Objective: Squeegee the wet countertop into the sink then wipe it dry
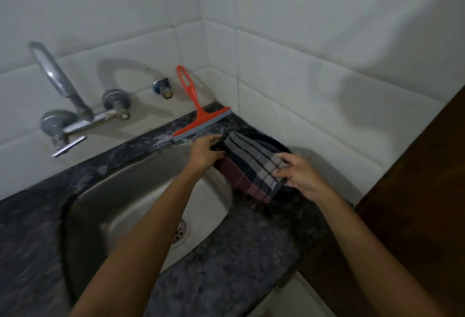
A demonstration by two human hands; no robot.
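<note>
White glazed wall tiles [314, 27] meet in an inside corner. A chrome wall-mounted tap [68, 105] projects from the left wall. A dark wooden panel [427, 178] stands at right under dim light.

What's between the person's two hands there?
In the head view, a folded plaid cloth spans the gap; the left hand and right hand each grip an end.

No text, label, brand, number or sign can be read anywhere in the view.
</note>
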